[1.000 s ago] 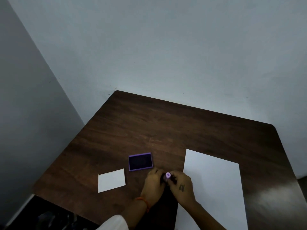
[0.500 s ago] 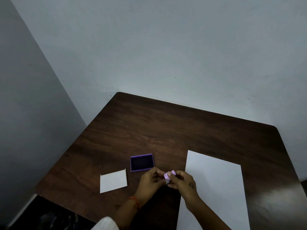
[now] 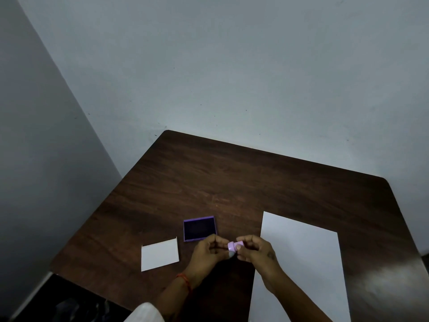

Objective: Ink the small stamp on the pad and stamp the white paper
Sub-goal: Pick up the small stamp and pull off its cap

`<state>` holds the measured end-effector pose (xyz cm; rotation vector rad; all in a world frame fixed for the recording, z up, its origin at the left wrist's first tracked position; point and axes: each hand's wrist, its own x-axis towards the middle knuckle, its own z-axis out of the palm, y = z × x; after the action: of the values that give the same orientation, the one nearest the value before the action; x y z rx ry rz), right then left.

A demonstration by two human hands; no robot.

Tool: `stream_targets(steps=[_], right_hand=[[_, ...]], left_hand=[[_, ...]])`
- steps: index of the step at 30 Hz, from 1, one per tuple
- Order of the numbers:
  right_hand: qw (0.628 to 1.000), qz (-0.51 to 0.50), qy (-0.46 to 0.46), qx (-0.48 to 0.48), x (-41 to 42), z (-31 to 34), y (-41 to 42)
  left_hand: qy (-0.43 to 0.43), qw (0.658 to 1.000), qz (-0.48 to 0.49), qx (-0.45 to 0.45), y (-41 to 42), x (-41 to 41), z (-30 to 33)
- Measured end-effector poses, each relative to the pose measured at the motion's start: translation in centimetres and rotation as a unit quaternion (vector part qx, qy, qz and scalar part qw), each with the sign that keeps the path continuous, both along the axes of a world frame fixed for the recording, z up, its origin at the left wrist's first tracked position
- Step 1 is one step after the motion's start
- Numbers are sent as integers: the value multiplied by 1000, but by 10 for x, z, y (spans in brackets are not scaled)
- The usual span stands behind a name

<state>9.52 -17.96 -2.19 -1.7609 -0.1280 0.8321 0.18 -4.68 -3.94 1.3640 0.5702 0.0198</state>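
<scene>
Both the left hand and right hand pinch the small lilac stamp just beside the open purple ink pad, probably uncapping it, with the white paper nearby.

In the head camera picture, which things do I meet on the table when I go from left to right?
Small white paper card → purple square ink pad → left hand → small lilac stamp → right hand → large white paper sheet.

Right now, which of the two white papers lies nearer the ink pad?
The small paper, left of the ink pad and near the table's front edge. The large sheet lies farther right, beyond both hands.
</scene>
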Motion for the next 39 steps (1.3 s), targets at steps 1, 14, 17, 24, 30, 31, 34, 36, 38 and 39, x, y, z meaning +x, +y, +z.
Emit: stream_targets(steps=[1, 14, 17, 24, 30, 31, 34, 36, 38, 39], right_hand=[[1000, 5, 6, 5, 0, 1, 0], [1000, -1, -16, 15, 2, 3, -3], [1000, -6, -3, 26, 4, 3, -4], [977, -57, 179, 103, 15, 6, -14], [920, -118, 322, 189, 18, 3, -19], [911, -122, 337, 203, 18, 3, -19], [902, -123, 351, 218, 18, 4, -18], [901, -119, 353, 223, 19, 5, -14], [903, -110, 350, 222, 18, 6, -9], [907, -103, 346, 219, 18, 8, -5]], left_hand=[[2, 1000, 0, -2, 0, 0, 0], [-5, 1000, -21, 4, 0, -2, 0], [2, 1000, -19, 10, 1, -1, -1], [43, 996, -26, 74, -3, -3, -10], [46, 963, -63, 257, -7, -6, -14], [45, 957, -64, 278, -7, -7, -15], [49, 949, -57, 306, -3, -8, -15], [46, 946, -38, 319, 4, -11, -13], [40, 936, 13, 350, 14, -14, -9], [39, 922, 46, 381, 21, -16, -7]])
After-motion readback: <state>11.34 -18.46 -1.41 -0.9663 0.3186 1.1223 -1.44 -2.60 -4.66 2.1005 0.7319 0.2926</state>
